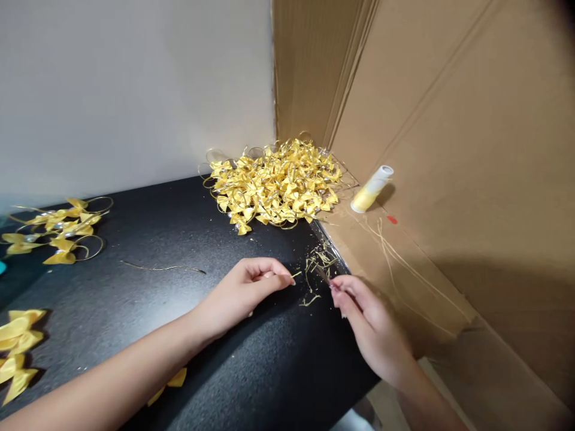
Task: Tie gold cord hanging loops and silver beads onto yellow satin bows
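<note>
My left hand (263, 284) is closed in a pinch, and a short end of gold cord (296, 274) sticks out past its fingertips. Just to the right, my right hand (366, 317) is closed around small scissors (322, 275). Their dark, narrow blades point up and left toward the cord, a small gap apart from it; the handles are mostly hidden by the fingers. Between and beyond the hands lie loose cord trimmings (321, 258) on the black tabletop (251, 371). Under my left forearm, part of a yellow ribbon bow (177, 378) shows.
A large pile of yellow bows with gold cord loops (278, 182) sits against the cardboard corner. A pale spool (372, 189) stands on the cardboard (449, 149), with long threads (404, 266) nearby. More looped bows (63, 230), plain bows (20, 332) and a loose cord (162, 267) lie leftward.
</note>
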Demonstrator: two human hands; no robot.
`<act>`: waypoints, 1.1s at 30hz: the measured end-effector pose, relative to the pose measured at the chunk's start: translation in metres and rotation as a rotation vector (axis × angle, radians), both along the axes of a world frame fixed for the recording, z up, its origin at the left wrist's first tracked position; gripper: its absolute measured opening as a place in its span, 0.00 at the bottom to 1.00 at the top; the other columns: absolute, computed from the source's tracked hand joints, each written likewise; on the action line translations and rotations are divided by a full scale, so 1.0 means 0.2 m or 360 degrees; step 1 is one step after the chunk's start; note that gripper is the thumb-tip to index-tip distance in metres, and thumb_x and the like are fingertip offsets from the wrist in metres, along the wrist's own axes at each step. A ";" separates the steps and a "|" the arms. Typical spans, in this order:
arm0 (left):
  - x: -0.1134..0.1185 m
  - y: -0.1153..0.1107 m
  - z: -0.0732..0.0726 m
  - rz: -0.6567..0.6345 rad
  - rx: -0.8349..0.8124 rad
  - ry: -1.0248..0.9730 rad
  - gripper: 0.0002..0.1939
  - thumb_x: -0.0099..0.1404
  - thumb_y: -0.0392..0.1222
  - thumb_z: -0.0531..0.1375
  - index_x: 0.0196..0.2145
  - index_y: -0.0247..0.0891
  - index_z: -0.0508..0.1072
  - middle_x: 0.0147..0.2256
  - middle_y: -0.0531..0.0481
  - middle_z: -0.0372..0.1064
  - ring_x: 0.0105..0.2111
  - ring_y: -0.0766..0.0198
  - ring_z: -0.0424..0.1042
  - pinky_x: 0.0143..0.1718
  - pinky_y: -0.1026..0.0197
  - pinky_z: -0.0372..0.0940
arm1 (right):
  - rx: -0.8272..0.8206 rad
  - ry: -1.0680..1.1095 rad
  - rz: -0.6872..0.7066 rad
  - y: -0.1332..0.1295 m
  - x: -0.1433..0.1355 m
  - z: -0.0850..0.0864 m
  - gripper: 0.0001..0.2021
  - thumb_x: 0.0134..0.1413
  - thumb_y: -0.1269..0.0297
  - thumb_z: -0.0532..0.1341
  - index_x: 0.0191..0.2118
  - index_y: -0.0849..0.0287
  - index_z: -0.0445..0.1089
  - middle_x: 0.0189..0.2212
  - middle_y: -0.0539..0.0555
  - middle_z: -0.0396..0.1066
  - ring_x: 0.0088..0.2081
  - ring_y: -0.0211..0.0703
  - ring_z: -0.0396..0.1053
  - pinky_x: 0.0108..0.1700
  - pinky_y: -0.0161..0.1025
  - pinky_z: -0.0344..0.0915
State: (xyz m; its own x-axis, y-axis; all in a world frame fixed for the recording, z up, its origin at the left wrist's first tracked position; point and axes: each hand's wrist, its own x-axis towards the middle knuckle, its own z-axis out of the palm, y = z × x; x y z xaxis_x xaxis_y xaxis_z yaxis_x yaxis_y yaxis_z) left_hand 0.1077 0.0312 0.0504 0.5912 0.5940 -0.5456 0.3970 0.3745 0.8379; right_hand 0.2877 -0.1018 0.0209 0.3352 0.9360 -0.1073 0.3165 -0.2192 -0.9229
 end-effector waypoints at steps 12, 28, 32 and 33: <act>0.11 0.00 0.03 -0.0047 -0.0039 -0.0073 0.11 0.55 0.47 0.63 0.24 0.36 0.74 0.21 0.56 0.69 0.21 0.69 0.64 0.25 0.67 0.57 | 0.0021 0.0144 0.0062 0.02 -0.01 -0.01 0.09 0.63 0.60 0.54 0.40 0.56 0.69 0.32 0.51 0.71 0.34 0.39 0.69 0.37 0.33 0.67; 0.11 0.01 0.04 -0.0043 -0.0016 -0.0055 0.10 0.54 0.47 0.63 0.23 0.36 0.74 0.21 0.56 0.68 0.21 0.70 0.62 0.23 0.68 0.55 | 0.0086 -0.0002 -0.0242 0.01 0.09 -0.04 0.10 0.62 0.57 0.55 0.41 0.56 0.69 0.38 0.55 0.75 0.40 0.44 0.73 0.44 0.38 0.69; 0.10 0.01 0.04 -0.0051 -0.0017 -0.0077 0.11 0.54 0.47 0.63 0.23 0.37 0.74 0.21 0.56 0.68 0.22 0.69 0.62 0.25 0.67 0.56 | 0.0033 0.0053 -0.0122 0.01 0.07 -0.03 0.09 0.62 0.57 0.56 0.41 0.55 0.69 0.39 0.55 0.75 0.43 0.45 0.73 0.45 0.39 0.69; 0.09 0.01 0.04 -0.0056 -0.0013 -0.0081 0.11 0.54 0.47 0.62 0.23 0.37 0.74 0.21 0.56 0.68 0.22 0.69 0.62 0.25 0.67 0.56 | 0.0026 0.0068 -0.0075 0.01 0.05 -0.02 0.09 0.62 0.58 0.56 0.41 0.55 0.69 0.38 0.55 0.75 0.43 0.45 0.73 0.45 0.38 0.70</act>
